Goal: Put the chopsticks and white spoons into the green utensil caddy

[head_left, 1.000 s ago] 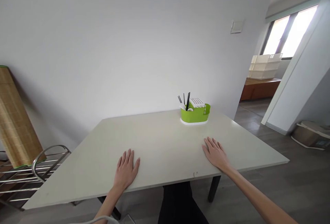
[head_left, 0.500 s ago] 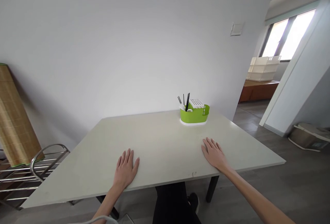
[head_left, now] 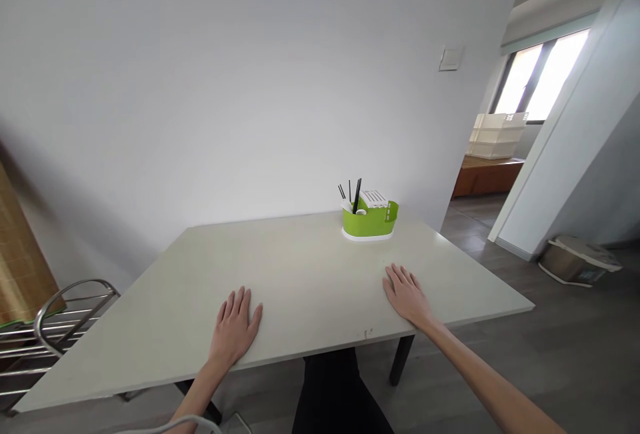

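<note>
My left hand lies flat, palm down, near the front edge of the white table, fingers stretched out and thumb apart. On the right half of the tabletop rests my right hand, also palm down with fingers extended. Neither hand holds anything. Beyond the right hand, close to the wall, stands a green cutlery caddy on a white base. Dark chopsticks and white utensils stick up from its left part; a white slotted piece tops its middle.
A metal rack and a rolled bamboo mat are at the left. A wall with a switch plate rises behind the table. Right, beyond an opening, are stacked white boxes and an appliance on the floor.
The view has turned slightly right, so the table, caddy and background sit a little further left. Both hands stay flat in the same places on the table.
</note>
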### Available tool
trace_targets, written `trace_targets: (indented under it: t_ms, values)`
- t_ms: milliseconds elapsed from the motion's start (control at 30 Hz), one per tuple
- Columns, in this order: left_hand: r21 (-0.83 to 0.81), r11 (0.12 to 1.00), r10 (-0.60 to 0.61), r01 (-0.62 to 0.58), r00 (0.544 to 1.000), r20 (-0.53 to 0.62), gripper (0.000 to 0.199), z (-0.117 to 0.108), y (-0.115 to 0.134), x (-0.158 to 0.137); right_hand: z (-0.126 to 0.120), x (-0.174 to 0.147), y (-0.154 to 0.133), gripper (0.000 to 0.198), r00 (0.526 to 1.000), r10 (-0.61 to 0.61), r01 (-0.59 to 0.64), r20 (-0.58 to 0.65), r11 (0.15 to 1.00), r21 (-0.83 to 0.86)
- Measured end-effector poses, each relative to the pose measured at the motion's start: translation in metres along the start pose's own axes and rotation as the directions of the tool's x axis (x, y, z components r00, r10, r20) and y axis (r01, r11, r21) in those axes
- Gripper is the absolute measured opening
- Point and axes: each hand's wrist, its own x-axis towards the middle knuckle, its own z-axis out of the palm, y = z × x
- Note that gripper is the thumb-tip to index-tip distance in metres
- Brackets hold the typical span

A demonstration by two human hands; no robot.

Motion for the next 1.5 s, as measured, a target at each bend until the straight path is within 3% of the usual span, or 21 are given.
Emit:
trace_targets:
  t_ms: [600,1033,1500]
  values:
    - [-0.023,1.000,-0.010,0.011,0.999,0.048,0.079,-0.0018,0.0006,-0.0012,-0.0049,-0.0016,-0.0020,0.064,1.000,0.012,-0.012,0.008,1.000,0.013]
    - [-0.014,1.000,0.001,-0.001,1.000,-0.026,0.073,0.0031,-0.0017,-0.0026,-0.0001,-0.0005,0.0004,0.063,1.000,0.000,0.001,-0.016,1.000,0.014]
    - [-0.002,1.000,0.001,-0.001,1.000,0.006,0.076,-0.0012,-0.0028,-0.0030,0.0020,-0.0001,-0.0019,0.063,1.000,-0.001,0.002,-0.028,0.999,0.035]
